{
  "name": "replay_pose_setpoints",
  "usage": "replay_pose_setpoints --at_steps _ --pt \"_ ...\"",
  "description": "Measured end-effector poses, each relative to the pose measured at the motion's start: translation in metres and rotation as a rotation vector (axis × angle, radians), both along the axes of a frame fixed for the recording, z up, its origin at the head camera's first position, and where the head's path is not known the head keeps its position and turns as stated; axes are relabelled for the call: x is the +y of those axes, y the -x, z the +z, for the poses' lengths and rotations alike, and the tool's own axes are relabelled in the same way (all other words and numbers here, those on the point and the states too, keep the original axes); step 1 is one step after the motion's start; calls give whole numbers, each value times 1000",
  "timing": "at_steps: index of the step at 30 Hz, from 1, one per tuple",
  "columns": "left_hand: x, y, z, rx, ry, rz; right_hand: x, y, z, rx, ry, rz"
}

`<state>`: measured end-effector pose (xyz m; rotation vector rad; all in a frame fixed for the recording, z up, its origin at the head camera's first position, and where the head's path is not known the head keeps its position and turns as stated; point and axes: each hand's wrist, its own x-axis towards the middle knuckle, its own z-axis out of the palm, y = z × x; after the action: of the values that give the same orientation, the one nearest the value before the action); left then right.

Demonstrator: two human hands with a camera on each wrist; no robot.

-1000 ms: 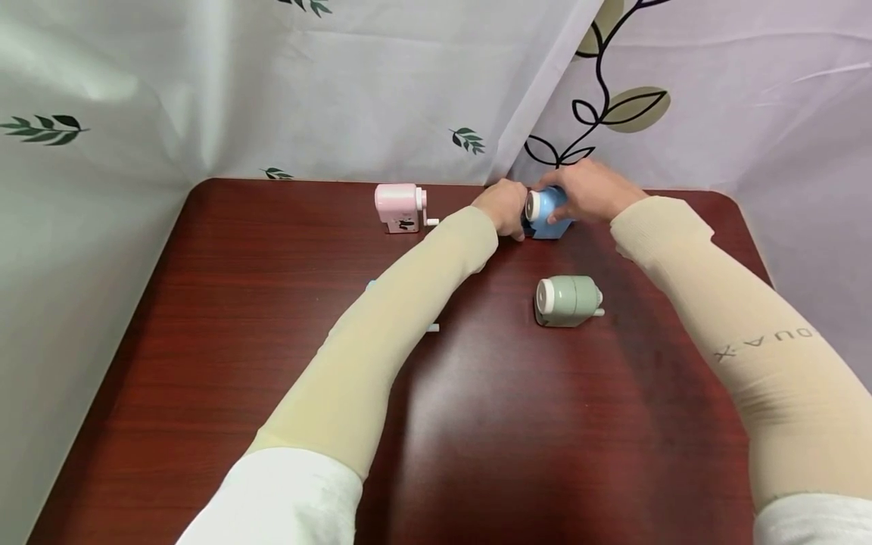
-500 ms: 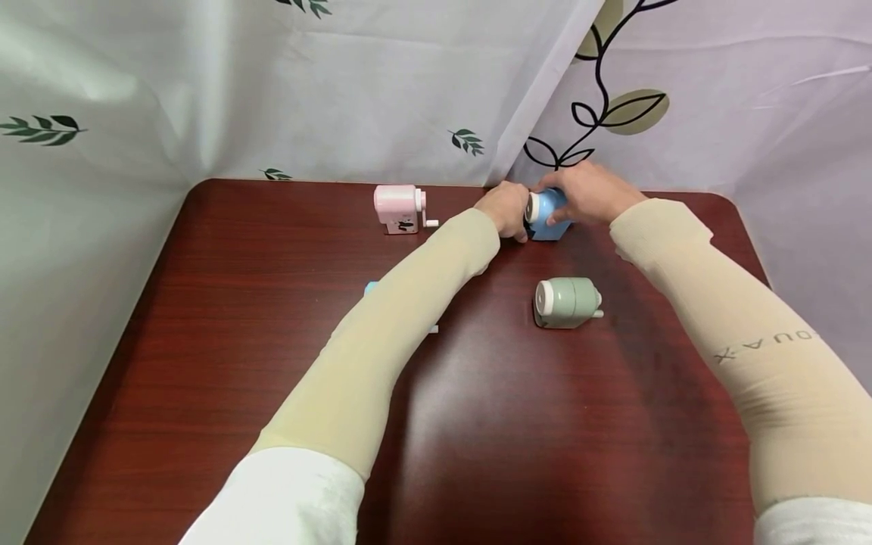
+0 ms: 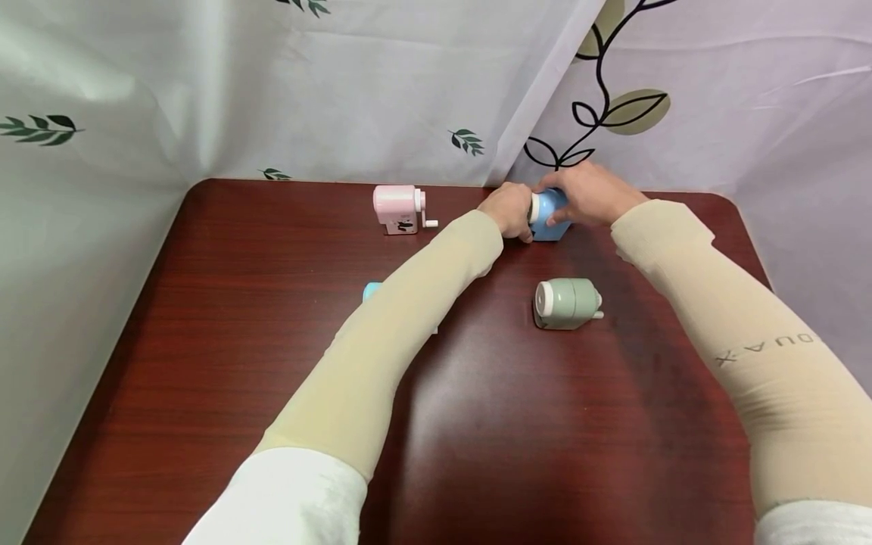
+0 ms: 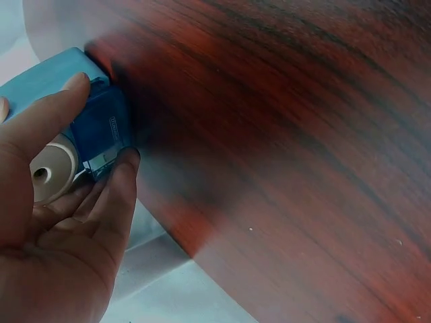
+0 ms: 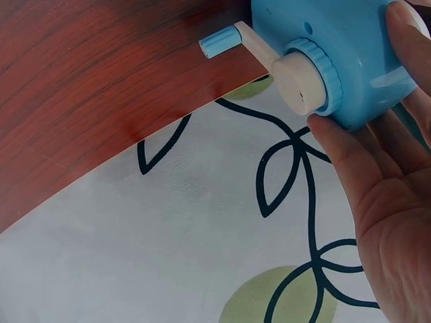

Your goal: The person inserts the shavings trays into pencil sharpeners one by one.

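Observation:
A blue hand-crank pencil sharpener (image 3: 550, 216) stands at the back right of the table, with both hands on it. My left hand (image 3: 508, 210) is at its front end. In the left wrist view, thumb and fingers pinch the dark blue see-through shavings drawer (image 4: 101, 124), below the pale round front (image 4: 54, 171) with the pencil hole. My right hand (image 3: 594, 193) grips the sharpener's body from the right. The right wrist view shows its crank (image 5: 259, 50) sticking out at the back, fingers around the blue housing (image 5: 363, 54).
A pink crank sharpener (image 3: 397, 208) stands at the back, left of my hands. The green one (image 3: 568, 303) is nearer, below the right hand. My left sleeve mostly covers a light blue thing (image 3: 371, 290). A patterned curtain (image 3: 341, 91) borders the dark red table (image 3: 518, 424).
My left hand has shifted slightly right against the sharpener's front, and less of the dark drawer and pale front shows in the head view. The right hand stays nearly still.

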<state>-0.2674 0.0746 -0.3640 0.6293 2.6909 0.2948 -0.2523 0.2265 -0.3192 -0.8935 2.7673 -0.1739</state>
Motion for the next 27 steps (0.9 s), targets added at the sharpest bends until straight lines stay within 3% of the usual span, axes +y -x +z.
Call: replay_pose_setpoints --at_steps 16,27 --pt "3 -1 -2 -35 -61 72 -1 -4 2 -1 0 2" --pt "4 1 -2 -28 -92 48 0 -7 3 12 7 1"
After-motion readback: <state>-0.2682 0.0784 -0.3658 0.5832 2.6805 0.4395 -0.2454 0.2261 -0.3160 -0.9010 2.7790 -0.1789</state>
